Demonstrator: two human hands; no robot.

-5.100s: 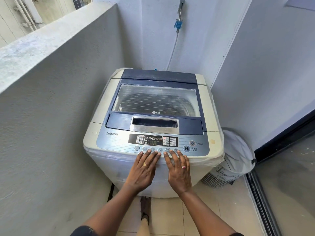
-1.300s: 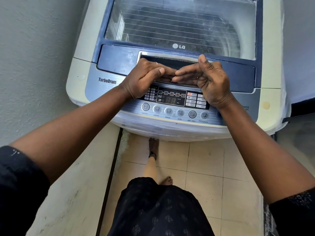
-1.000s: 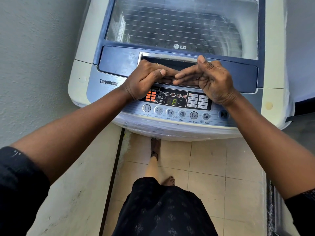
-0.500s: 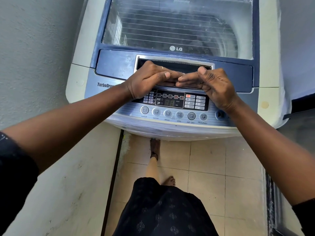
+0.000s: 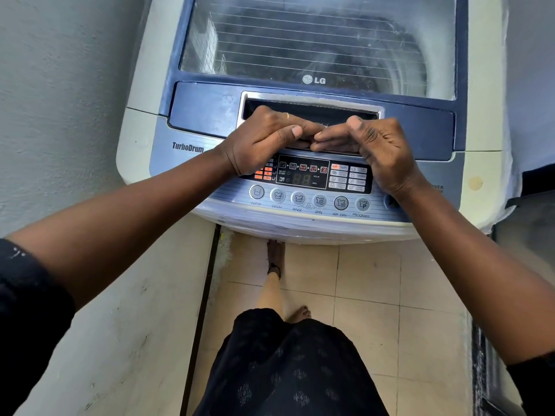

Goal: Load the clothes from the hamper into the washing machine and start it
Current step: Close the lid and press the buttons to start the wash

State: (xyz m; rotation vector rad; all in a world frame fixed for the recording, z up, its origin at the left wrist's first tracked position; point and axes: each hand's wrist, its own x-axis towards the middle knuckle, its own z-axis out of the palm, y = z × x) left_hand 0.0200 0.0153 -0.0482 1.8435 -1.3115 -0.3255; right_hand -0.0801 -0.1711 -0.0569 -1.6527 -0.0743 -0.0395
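Note:
The LG top-loading washing machine (image 5: pixel 144 136) fills the upper view, its glass lid (image 5: pixel 318 49) closed and the dark drum showing dimly through it. My left hand (image 5: pixel 264 139) and my right hand (image 5: pixel 375 148) meet fingertip to fingertip at the lid handle (image 5: pixel 312 106). Their fingers curl around the handle's near edge and the thumbs lie on top. The control panel (image 5: pixel 303 175) just below my hands shows several orange lights. A row of round buttons (image 5: pixel 300 201) runs along its front. The hamper and clothes are out of view.
A rough plastered wall (image 5: pixel 60 85) and a low ledge (image 5: pixel 120 295) close in on the left. Beige floor tiles (image 5: pixel 360 295) lie under me, with my foot (image 5: pixel 274 253) against the machine's base. A dark door frame (image 5: pixel 486 355) runs down the right.
My hands left the machine's front edge and came up to the lid handle. In the last second they slid slightly toward me on it. More orange panel lights show. The lid stays closed.

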